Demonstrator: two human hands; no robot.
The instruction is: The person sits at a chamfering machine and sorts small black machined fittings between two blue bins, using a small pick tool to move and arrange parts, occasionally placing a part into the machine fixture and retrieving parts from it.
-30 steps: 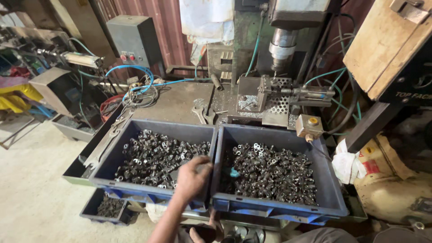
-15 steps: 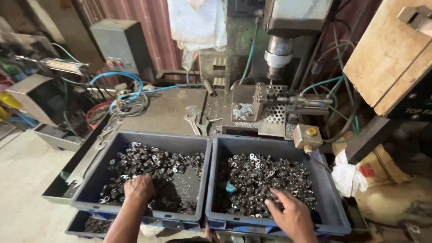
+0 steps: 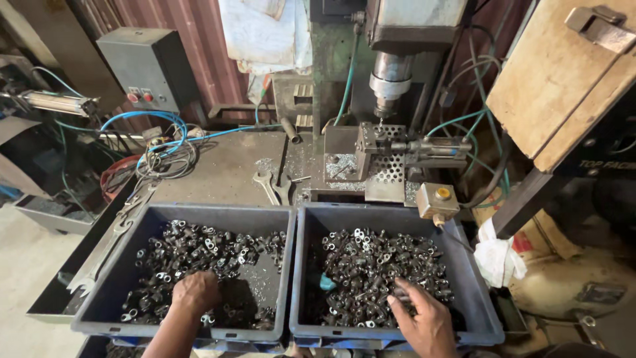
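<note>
With the left hand [image 3: 194, 292] buried knuckles-up among the small dark metal parts [image 3: 199, 255] in the left blue bin [image 3: 119, 265], fingers curled under and seemingly closed on a few pieces, though hidden. Right hand [image 3: 424, 318] spread over the metal parts [image 3: 377, 272] in the right bin [image 3: 474, 292], fingertips pinching one piece near the front wall. Risk: sharp edges or swarf nicking bare skin; loose pieces slipping and dropping back.
</note>
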